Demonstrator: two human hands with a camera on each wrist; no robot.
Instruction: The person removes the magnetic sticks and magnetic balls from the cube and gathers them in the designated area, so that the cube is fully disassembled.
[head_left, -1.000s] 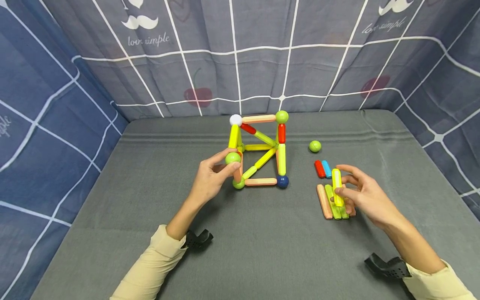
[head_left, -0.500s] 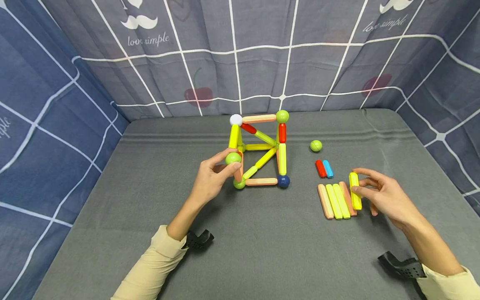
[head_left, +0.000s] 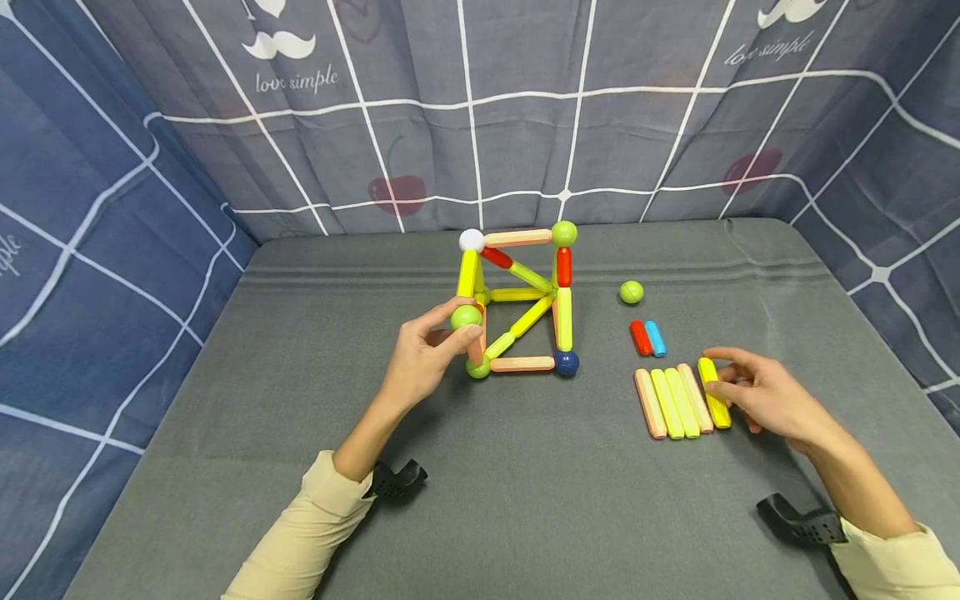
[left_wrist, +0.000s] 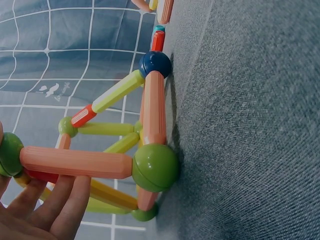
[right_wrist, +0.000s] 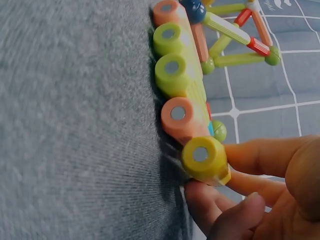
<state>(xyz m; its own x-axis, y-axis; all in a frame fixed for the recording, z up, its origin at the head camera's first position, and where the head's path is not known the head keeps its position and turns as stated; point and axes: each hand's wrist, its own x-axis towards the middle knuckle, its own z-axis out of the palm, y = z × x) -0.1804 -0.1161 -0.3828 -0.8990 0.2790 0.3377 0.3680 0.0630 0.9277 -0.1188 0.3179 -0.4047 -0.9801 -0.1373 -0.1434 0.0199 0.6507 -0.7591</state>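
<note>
My left hand [head_left: 429,350] pinches a green ball [head_left: 466,317] at the near top left corner of a frame built from magnetic rods and balls. In the left wrist view an orange rod [left_wrist: 75,162] runs from that ball down to another green ball [left_wrist: 156,167] by the cloth. My right hand [head_left: 768,396] holds a yellow magnetic rod [head_left: 714,393] between thumb and fingers. That rod lies at the right end of a row, close beside an orange rod [head_left: 695,398]. In the right wrist view its metal-tipped end [right_wrist: 201,154] faces the camera.
Two green rods [head_left: 674,403] and another orange rod [head_left: 650,403] make up the rest of the row. Behind them lie a short red rod [head_left: 641,338], a short blue rod [head_left: 656,339] and a loose green ball [head_left: 632,292]. A patterned curtain [head_left: 517,150] borders the grey cloth.
My right hand has carried the yellow rod rightward from above the row and lowered it to the row's right end. My left hand has stayed at the green ball.
</note>
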